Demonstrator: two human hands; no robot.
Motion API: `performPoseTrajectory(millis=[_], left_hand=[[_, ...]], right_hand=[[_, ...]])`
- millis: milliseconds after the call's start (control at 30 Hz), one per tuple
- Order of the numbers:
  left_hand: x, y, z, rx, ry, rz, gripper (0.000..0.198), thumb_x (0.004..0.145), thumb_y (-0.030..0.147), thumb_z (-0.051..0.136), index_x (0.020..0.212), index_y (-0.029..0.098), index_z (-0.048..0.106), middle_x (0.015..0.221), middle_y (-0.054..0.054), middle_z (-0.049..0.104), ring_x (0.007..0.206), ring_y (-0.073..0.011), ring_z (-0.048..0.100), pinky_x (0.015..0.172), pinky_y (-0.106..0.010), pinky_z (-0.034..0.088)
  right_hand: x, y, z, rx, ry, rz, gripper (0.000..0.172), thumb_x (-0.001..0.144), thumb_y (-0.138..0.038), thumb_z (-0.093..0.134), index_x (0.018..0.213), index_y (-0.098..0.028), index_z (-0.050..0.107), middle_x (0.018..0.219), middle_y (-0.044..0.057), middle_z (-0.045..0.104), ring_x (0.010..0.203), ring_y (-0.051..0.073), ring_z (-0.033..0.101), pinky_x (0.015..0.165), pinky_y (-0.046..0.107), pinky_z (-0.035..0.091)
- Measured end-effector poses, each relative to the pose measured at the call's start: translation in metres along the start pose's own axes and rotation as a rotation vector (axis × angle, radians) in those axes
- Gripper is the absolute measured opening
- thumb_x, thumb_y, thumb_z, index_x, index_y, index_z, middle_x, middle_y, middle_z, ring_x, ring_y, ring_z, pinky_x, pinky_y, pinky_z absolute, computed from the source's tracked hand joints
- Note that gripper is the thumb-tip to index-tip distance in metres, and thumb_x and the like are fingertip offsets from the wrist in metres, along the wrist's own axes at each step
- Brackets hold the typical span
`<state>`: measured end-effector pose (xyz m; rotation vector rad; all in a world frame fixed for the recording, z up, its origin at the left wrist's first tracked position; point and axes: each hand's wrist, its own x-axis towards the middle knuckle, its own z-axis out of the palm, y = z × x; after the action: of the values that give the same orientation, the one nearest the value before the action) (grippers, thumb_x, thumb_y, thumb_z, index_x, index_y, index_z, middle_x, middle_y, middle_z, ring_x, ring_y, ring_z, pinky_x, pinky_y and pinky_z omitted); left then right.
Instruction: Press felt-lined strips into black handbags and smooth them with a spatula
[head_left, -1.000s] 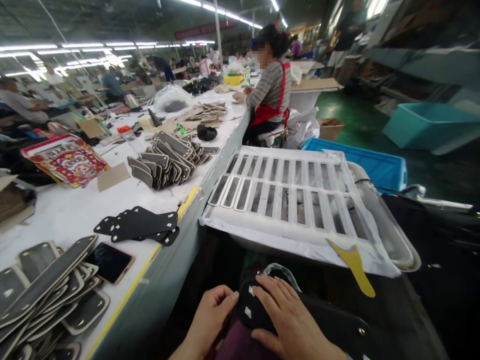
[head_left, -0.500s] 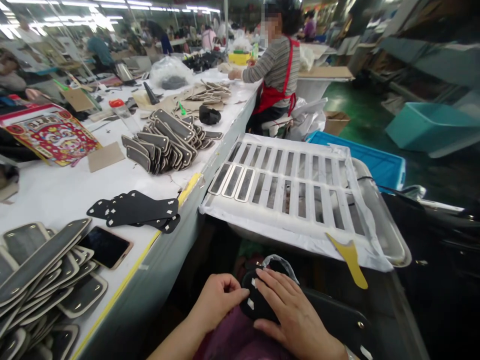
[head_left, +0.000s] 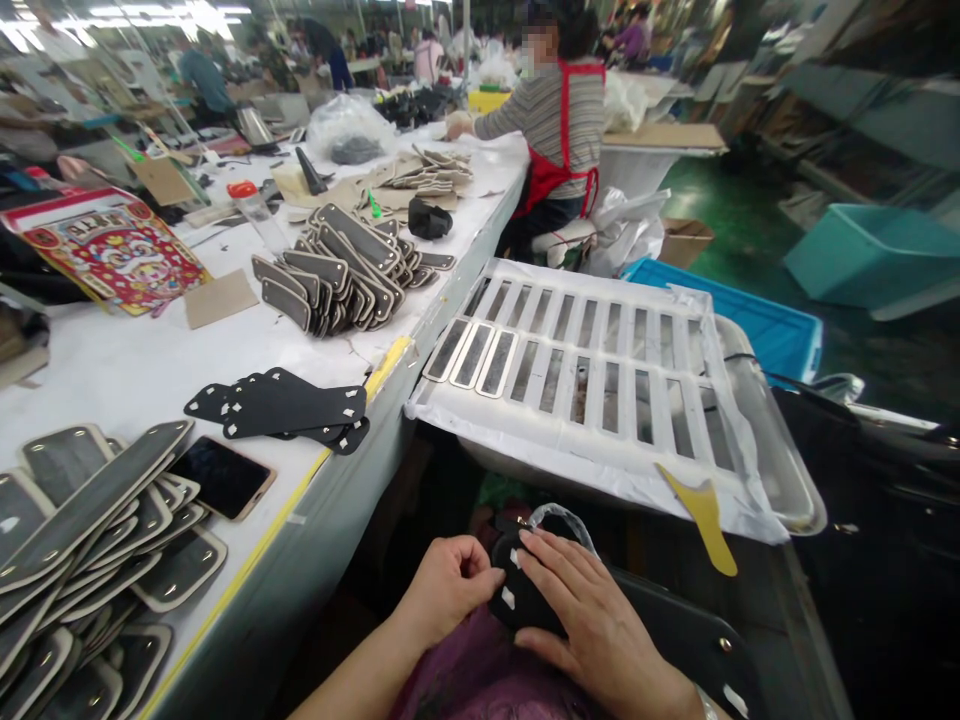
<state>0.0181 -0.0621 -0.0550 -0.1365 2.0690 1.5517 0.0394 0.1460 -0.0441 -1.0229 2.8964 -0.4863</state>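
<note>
Left hand (head_left: 457, 585), head view: curled nearly closed, thumb tip at the left edge of the black piece (head_left: 529, 602); whether it pinches the rim cannot be told. Right hand (head_left: 581, 605) lies flat over the piece, fingers together, thumb spread, no grip evident. Piece is just above the purple clothing (head_left: 472, 665). Judged risk: a tug at the edge could slide or twist it if the right palm lifts. Rounded end points left; long axis uncertain, mostly covered.
</note>
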Motion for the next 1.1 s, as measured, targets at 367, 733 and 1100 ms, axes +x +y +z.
performPoseTrajectory(millis=[367,733,1100], left_hand=[[0.001,-0.003,0.011,0.04,0.127,0.147,0.018,0.076,0.02,0.054,0.093,0.02,0.051,0.071,0.004,0.052,0.064,-0.0122,0.049,0.061,-0.021,0.041],[0.01,-0.013,0.015,0.03,0.027,0.201,0.035,0.082,0.033,0.052,0.116,0.023,0.058,0.098,-0.005,0.058,0.088,-0.0187,0.057,0.081,-0.028,0.046],[0.012,-0.011,0.011,-0.019,0.058,0.135,0.036,0.079,0.034,0.056,0.111,0.021,0.062,0.098,-0.005,0.06,0.087,-0.0195,0.056,0.08,-0.028,0.045]], right_hand=[[0.004,0.013,0.002,-0.039,-0.013,-0.092,0.065,0.083,-0.058,0.046,0.135,-0.02,0.041,0.141,0.008,0.039,0.126,0.028,0.04,0.098,0.042,0.041],[-0.007,0.028,-0.009,0.145,-0.231,0.177,0.096,0.062,-0.061,0.068,0.139,-0.015,0.035,0.139,0.016,0.04,0.122,0.036,0.041,0.098,0.051,0.038],[0.03,-0.001,-0.005,0.302,-0.121,0.323,0.067,0.058,-0.045,0.071,0.115,-0.014,0.053,0.112,0.012,0.058,0.102,0.029,0.052,0.092,0.044,0.04]])
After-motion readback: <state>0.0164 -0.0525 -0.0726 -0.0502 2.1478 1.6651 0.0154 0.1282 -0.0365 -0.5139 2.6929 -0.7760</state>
